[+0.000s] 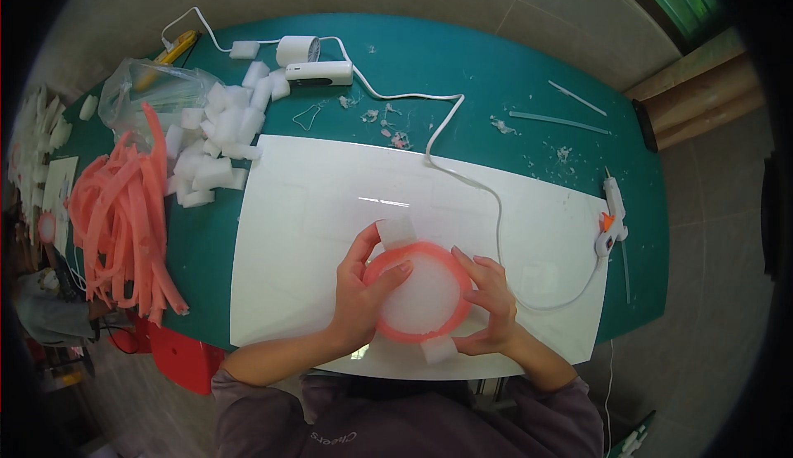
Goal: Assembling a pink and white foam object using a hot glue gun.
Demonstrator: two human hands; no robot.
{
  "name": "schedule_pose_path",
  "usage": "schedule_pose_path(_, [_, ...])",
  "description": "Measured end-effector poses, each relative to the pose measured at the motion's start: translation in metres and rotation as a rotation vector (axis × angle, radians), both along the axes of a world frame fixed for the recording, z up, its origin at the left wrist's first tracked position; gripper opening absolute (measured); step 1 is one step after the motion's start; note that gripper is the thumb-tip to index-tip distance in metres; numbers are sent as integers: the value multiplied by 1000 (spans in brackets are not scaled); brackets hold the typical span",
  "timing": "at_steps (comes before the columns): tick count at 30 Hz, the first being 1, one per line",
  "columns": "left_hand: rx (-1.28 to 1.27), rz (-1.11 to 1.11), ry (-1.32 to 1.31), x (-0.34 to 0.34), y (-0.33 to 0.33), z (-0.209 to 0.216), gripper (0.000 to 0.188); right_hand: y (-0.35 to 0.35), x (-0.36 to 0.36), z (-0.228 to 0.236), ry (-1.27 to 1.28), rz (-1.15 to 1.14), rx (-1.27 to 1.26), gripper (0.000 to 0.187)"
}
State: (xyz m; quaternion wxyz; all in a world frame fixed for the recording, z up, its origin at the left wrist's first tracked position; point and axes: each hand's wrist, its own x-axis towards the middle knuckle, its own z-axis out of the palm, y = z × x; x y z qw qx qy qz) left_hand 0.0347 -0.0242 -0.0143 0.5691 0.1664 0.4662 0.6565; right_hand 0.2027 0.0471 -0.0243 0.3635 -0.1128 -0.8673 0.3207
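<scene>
A round white foam disc with a pink foam strip around its rim (423, 293) lies on a white board (314, 210). White foam blocks stick out at its top and bottom edges. My left hand (363, 293) grips the disc's left side, thumb over the pink rim. My right hand (491, 301) presses against the right side of the rim, fingers curled around it.
A white glue gun (611, 218) lies at the board's right edge, its cord (462, 144) running back to a small white fan (310, 61). Pink foam strips (120, 218) and white foam blocks (219, 136) are piled at left on the green table (496, 70). Two glue sticks (562, 119) lie far right.
</scene>
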Motion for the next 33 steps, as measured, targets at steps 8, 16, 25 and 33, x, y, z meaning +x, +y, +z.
schedule_pose_path(8, [9, -9, 16, 0, -1, 0, 48, 0, 1, -1, 5, 9, 8, 58])
schedule_pose_path(16, [20, -3, 18, 0, -2, -2, 49, -1, 1, -2, -9, 9, 25, 54])
schedule_pose_path(25, [10, -15, 28, 2, -2, 0, 51, 0, 1, -1, -2, 8, 9, 54])
schedule_pose_path(33, [-3, -48, 69, 2, 1, 6, 52, 0, 1, -1, 21, 18, 18, 55])
